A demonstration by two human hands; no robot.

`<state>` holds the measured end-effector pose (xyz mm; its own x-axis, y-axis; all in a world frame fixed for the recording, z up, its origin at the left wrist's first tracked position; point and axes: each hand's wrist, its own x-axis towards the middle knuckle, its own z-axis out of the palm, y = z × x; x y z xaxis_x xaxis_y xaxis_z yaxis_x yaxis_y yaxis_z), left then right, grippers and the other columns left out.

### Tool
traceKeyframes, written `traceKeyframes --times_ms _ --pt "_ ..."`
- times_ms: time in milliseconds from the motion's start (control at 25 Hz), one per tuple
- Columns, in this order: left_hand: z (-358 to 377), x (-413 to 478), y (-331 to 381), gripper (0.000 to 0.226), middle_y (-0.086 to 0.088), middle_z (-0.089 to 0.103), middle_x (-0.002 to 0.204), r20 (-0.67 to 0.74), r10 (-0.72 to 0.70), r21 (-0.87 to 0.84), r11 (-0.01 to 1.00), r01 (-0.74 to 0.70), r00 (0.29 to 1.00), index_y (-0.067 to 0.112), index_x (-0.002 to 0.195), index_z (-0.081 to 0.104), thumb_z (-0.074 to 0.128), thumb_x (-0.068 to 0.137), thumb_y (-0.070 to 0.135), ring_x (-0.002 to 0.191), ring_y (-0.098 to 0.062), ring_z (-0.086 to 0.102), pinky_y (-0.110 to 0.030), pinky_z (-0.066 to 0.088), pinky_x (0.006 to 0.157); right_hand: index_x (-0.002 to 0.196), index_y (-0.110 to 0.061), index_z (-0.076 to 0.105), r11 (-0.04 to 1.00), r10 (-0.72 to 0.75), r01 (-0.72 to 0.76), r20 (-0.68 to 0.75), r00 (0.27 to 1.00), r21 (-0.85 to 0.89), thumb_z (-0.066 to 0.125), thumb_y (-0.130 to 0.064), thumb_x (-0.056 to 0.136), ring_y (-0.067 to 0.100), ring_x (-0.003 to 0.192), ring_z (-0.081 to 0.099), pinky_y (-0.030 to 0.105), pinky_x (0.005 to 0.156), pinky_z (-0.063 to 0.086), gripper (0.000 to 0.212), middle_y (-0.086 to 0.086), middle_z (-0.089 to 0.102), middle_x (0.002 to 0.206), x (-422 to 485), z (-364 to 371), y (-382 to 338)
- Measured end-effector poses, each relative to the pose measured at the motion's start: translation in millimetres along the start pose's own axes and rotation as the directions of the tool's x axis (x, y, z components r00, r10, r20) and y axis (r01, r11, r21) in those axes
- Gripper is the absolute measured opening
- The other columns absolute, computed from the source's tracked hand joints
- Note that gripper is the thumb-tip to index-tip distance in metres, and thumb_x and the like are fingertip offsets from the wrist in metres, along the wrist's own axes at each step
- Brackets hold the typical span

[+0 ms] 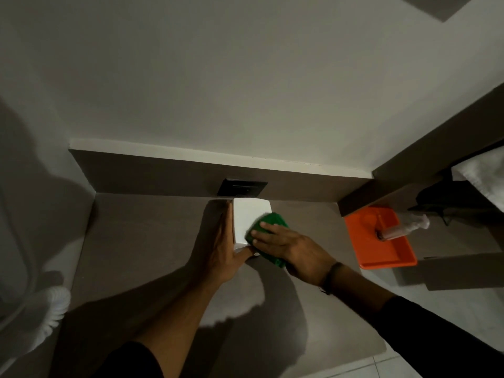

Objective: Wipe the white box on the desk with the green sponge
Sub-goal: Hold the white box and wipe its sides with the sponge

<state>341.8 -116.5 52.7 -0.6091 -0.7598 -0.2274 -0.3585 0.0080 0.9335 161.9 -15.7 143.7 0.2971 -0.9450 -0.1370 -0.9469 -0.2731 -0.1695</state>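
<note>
L hand point(221, 249) flat on box point(248, 222) lying twd wall point(245, 77); R hand point(289, 246) flat on sponge point(270, 223).

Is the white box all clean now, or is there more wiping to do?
Not finished yet. Done: the green sponge is on the white box. Happening now: the right hand presses it flat on the box's top, near the right edge, while the left hand steadies the left side. Left: the rest of the top shows bare, and the picture cannot tell whether it has been wiped.

A room in a home: built-in desk point(136, 241), wall socket point(242, 188), tiled floor point(463, 301).
</note>
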Motion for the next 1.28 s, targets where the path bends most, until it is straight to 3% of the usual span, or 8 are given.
traceKeyframes --times_ms 120,360,520,640,720,840,1000,1280 --pt "-6 -5 14 0.113 -0.001 0.045 0.156 -0.018 0.013 0.021 1.000 -0.013 1.000 0.011 0.164 0.020 0.092 0.078 0.015 0.138 -0.007 0.041 -0.032 0.039 0.119 0.151 -0.027 0.042 0.989 0.140 -0.138 -0.032 0.990 0.055 0.064 0.009 0.076 0.017 0.154 0.023 0.043 0.121 0.032 0.086 -0.006 0.036 0.161 -25 5 18" --pt "-16 -9 27 0.117 -0.009 0.041 0.165 0.031 0.014 0.053 0.998 -0.015 0.999 0.017 0.167 0.014 0.091 0.080 0.027 0.148 -0.025 0.045 -0.051 0.042 0.122 0.146 -0.019 0.050 0.791 0.520 -0.377 -0.204 0.830 0.481 0.055 0.014 0.080 0.019 0.147 0.036 0.032 0.123 0.024 0.074 0.003 0.046 0.156 23 20 14" --pt "-14 -14 60 0.095 -0.005 0.008 0.179 -0.043 0.057 0.359 0.933 -0.038 0.997 0.023 0.168 -0.002 0.056 0.100 0.056 0.162 -0.026 0.015 -0.046 0.018 0.129 0.142 -0.013 0.054 0.312 0.871 -0.250 -0.171 0.460 0.917 0.047 0.019 0.089 0.013 0.137 0.049 0.033 0.117 0.039 0.063 0.001 0.052 0.149 2 42 4" --pt "14 7 74 0.076 -0.004 -0.002 0.178 -0.001 0.237 0.658 0.732 -0.178 0.971 0.020 0.167 0.001 0.017 0.105 0.060 0.164 -0.024 -0.002 -0.047 -0.001 0.131 0.140 -0.007 0.053 0.012 0.981 -0.092 0.006 0.193 0.996 0.048 0.013 0.095 0.019 0.130 0.053 0.033 0.113 0.044 0.050 0.007 0.055 0.142 -14 59 -10" --pt "28 23 70 0.071 -0.009 0.003 0.178 0.068 0.223 0.789 0.585 -0.189 0.973 0.016 0.167 0.006 0.020 0.108 0.054 0.165 -0.029 0.001 -0.054 0.001 0.133 0.139 -0.004 0.053 -0.104 0.990 0.016 0.102 0.096 0.994 0.048 0.013 0.095 0.021 0.127 0.054 0.041 0.113 0.043 0.047 0.012 0.056 0.140 -22 68 -19" --pt "31 30 59 0.072 -0.012 0.007 0.178 0.146 0.205 0.887 0.407 -0.219 0.968 0.013 0.167 0.008 0.024 0.108 0.053 0.164 -0.031 0.007 -0.057 0.011 0.133 0.137 -0.002 0.056 -0.146 0.989 0.048 0.145 0.039 0.988 0.050 0.016 0.093 0.022 0.126 0.056 0.042 0.114 0.042 0.048 0.014 0.058 0.140 -30 80 -31" --pt "9 38 46 0.074 -0.014 0.017 0.176 0.326 0.312 0.851 0.314 -0.421 0.892 0.012 0.166 0.013 0.007 0.105 0.052 0.162 -0.031 0.018 -0.056 0.024 0.130 0.138 -0.001 0.055 -0.184 0.983 0.086 0.183 0.019 0.979 0.052 0.017 0.091 0.023 0.128 0.055 0.041 0.116 0.040 0.050 0.015 0.058 0.141 -31 94 -41" --pt "-28 82 36 0.073 -0.009 0.025 0.174 0.732 0.357 0.569 0.146 -0.809 0.580 0.015 0.166 0.019 0.004 0.106 0.054 0.160 -0.031 0.025 -0.055 0.025 0.130 0.140 -0.007 0.055 -0.256 0.967 0.181 0.252 0.049 0.950 0.053 0.007 0.095 0.021 0.121 0.059 0.033 0.110 0.045 0.047 0.013 0.062 0.137 -13 106 -51"
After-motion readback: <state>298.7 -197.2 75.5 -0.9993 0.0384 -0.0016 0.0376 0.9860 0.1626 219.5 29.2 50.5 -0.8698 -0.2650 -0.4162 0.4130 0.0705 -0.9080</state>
